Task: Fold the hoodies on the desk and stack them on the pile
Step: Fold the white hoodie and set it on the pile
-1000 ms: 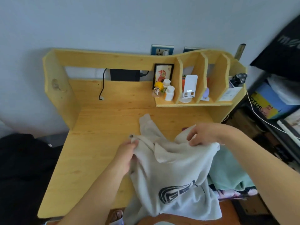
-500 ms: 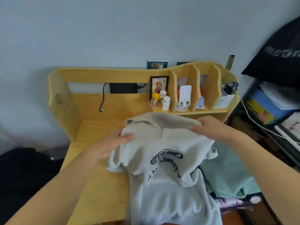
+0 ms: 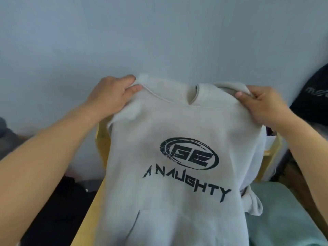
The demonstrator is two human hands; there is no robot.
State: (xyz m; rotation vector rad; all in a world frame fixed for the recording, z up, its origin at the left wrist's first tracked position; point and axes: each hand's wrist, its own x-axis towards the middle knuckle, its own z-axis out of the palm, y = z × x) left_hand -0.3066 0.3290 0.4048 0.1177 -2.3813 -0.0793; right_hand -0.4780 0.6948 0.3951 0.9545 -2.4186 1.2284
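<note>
A light grey hoodie point(image 3: 177, 125) with a black oval logo and black lettering hangs in front of me, its front facing me and its pouch pocket low in view. My left hand point(image 3: 113, 93) grips its left shoulder. My right hand point(image 3: 260, 103) grips its right shoulder. The hoodie covers most of the wooden desk point(image 3: 102, 139), of which only the left side and a strip at the right show. A mint green garment point(image 3: 284, 213) lies at the lower right.
A pale blue wall fills the upper half. Dark clothing point(image 3: 58, 201) lies low at the left beside the desk. A black bag with pale lettering point(image 3: 314, 96) sits at the right edge.
Both hands have lifted the hoodie off the desk and spread it by the shoulders, and it now hangs upright with the logo facing me. The view has tilted up toward the wall.
</note>
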